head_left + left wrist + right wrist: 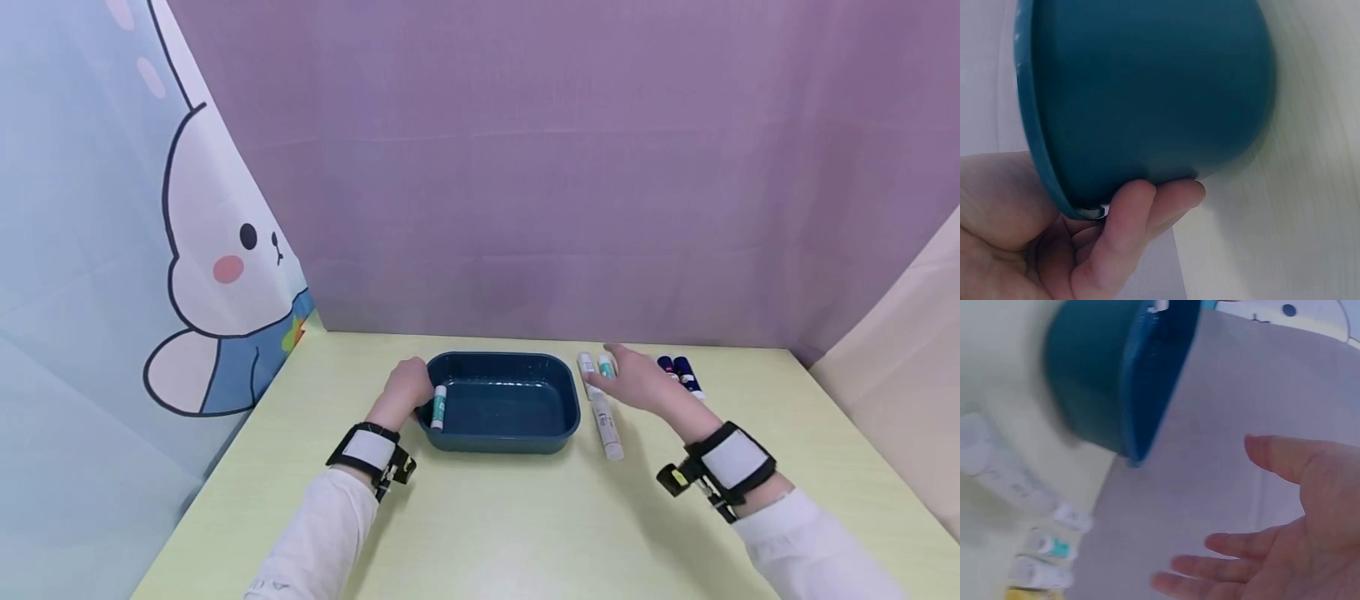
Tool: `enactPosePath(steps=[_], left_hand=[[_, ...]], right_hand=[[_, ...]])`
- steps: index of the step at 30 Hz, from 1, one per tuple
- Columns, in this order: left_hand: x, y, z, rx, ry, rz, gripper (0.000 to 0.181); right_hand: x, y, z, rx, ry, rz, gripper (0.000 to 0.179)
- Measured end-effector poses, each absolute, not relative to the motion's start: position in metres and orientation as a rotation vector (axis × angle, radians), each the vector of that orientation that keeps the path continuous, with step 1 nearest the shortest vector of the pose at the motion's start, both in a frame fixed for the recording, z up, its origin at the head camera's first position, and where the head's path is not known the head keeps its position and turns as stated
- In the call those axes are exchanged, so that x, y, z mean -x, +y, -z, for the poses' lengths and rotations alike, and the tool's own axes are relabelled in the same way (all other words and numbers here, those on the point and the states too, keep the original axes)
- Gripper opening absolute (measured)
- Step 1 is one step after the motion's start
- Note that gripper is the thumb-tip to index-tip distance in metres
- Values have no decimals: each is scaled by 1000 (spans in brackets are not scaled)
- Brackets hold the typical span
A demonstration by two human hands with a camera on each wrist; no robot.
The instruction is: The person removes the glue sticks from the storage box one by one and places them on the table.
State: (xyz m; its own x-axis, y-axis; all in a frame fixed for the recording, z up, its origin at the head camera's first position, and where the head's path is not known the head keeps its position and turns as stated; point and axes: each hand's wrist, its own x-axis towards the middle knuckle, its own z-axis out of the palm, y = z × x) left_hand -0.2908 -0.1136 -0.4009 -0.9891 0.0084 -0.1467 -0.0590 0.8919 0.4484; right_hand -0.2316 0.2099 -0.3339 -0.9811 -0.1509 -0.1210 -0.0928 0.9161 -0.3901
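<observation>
A dark teal rectangular basin (498, 443) stands on the table in the head view. My left hand (408, 385) grips its left end, thumb side at the rim and fingertips (1175, 197) against the outer wall in the left wrist view. Inside the basin, a white glue stick with a teal label (439, 407) leans at the left wall. Right of the basin, my right hand (641, 383) hovers with spread fingers and nothing in its grasp. Below and beside it lie a long white glue stick (607, 429), a teal-labelled one (606, 367) and another white one (586, 363).
Two dark blue tubes (684, 373) lie farther right, partly behind the right hand. A yellow object (1029, 594) shows at the lower edge of the right wrist view. A purple cloth (525, 208) hangs along the table's back edge, and a bunny-print cloth (217, 283) at the left.
</observation>
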Motion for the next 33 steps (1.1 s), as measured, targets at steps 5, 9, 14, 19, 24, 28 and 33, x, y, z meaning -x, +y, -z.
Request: enactPosePath(steps=[5,9,14,19,24,28,33], left_hand=[[291,-113,400,60,2898,-712,24],[291,-112,400,50,2903,-702,23],[293,-112,401,37,2908,-696,23],[293,-112,402,46,2909,-695,24],[294,-112,402,37,2914,-687,24],[294,-113,403,45,2908,-686,24],[294,-114,404,44,2912,-693,25]], right_hand=[[235,196,315,216,2995,668,87],[241,183,309,261,3066,688,91],[246,161,306,292,3124,698,94],[250,135,310,332,3129,744,95],[254,108,324,393,3111,819,94],[255,86,337,400,3045,866,92],[259,63,357,331,2988,886,91]])
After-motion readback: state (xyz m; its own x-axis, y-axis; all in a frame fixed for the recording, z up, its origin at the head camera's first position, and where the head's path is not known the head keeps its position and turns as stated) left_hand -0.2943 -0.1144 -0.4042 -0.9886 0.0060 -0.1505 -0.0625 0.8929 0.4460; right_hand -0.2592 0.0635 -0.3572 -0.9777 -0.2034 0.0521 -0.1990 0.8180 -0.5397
